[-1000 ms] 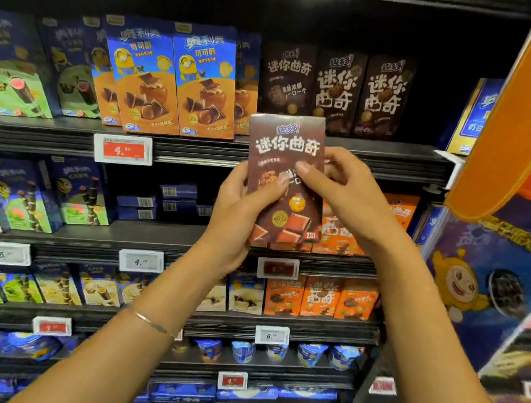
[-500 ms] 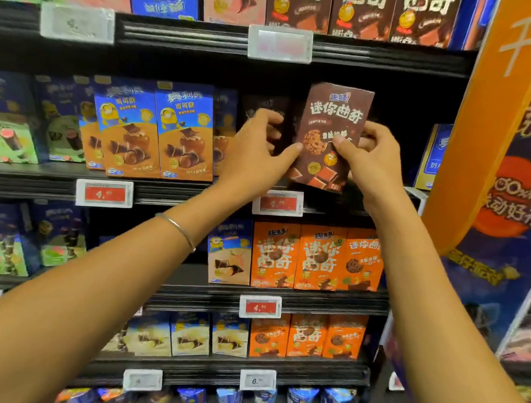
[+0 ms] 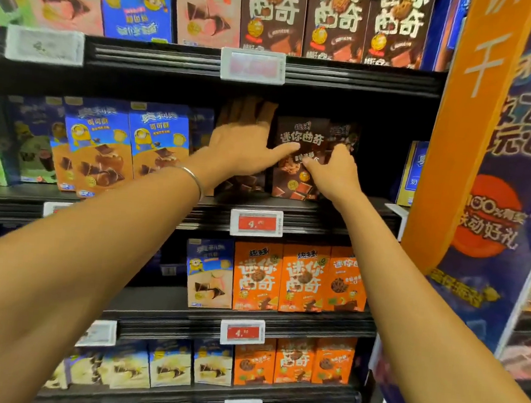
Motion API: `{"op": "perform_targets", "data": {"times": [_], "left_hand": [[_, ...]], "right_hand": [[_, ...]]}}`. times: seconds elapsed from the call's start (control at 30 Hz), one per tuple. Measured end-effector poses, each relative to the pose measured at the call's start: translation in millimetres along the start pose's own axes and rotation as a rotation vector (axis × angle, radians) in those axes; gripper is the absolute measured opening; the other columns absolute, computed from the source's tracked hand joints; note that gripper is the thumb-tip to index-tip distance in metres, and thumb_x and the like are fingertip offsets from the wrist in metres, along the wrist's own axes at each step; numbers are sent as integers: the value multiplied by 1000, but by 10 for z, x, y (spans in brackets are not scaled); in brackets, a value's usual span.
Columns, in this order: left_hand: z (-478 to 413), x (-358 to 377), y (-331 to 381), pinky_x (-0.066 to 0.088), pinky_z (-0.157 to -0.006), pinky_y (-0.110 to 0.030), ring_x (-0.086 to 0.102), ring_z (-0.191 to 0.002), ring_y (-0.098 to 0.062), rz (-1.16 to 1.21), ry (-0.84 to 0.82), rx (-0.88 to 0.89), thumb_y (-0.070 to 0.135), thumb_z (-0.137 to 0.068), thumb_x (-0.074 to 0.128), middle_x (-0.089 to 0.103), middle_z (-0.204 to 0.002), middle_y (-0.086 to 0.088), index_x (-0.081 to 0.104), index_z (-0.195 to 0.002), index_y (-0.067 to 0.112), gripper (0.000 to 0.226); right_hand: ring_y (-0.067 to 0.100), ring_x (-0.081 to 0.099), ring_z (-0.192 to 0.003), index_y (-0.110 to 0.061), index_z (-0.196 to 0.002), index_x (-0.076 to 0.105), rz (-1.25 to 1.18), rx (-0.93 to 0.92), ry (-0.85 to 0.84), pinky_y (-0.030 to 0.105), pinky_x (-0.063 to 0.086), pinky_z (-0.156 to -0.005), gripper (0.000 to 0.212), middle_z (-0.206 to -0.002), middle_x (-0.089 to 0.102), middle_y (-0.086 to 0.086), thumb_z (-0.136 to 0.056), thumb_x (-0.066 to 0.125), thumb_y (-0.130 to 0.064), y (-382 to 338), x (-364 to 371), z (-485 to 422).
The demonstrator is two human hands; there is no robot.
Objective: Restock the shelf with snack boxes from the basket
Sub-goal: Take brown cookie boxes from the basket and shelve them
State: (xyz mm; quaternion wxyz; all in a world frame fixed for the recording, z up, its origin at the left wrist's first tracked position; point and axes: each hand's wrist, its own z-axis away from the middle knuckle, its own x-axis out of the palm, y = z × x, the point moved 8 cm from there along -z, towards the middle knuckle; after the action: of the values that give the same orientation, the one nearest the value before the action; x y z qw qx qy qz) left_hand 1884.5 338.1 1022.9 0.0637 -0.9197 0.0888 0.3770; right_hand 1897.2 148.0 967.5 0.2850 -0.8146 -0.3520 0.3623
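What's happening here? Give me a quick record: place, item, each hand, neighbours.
place: shop shelf, red price tag on its edge
item: brown box, upright on the shelf
left hand: fingers straight, thumb on the box front
right hand: grips the box's right edge
neighbours: blue boxes to its left

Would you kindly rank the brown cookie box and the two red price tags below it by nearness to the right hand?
1. brown cookie box, in the right hand.
2. upper red price tag, down-left.
3. lower red price tag, one shelf down.
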Motion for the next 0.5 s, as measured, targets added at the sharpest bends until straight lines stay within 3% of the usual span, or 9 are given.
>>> {"op": "perform_targets", "data": {"times": [0.1,0.27,0.4,0.5], "left_hand": [[-195,21,-10,25,-127,-50,27,-158,-38,35,-85,16,104,-71,28,23,-174,-7,25,-164,33,117],[-398,88,-21,28,-125,-46,30,-158,-33,124,-251,-62,108,-61,47,25,-175,-1,26,-165,34,129],[-488,160,15,30,-124,-44,39,-153,-32,239,-334,-35,96,-72,62,36,-170,-3,34,-164,27,118],[-549,188,16,32,-126,-45,40,-152,-31,250,-342,-17,91,-78,63,39,-169,-2,35,-164,28,110]], "right_hand": [[36,58,-119,-5,-127,52,43,35,-28,51,54,-96,53,-131,56,19,-92,71,-39,9,55,-85],[35,61,-109,-2,-118,54,23,47,-61,51,54,-92,45,-119,62,19,-94,68,-37,56,158,-172],[27,58,-89,-6,-100,51,-18,38,-60,38,46,-69,35,-98,58,11,-93,70,-34,90,189,-197],[27,60,-90,-2,-104,54,-31,52,-59,39,50,-71,39,-100,61,12,-93,71,-36,118,206,-225]]}}
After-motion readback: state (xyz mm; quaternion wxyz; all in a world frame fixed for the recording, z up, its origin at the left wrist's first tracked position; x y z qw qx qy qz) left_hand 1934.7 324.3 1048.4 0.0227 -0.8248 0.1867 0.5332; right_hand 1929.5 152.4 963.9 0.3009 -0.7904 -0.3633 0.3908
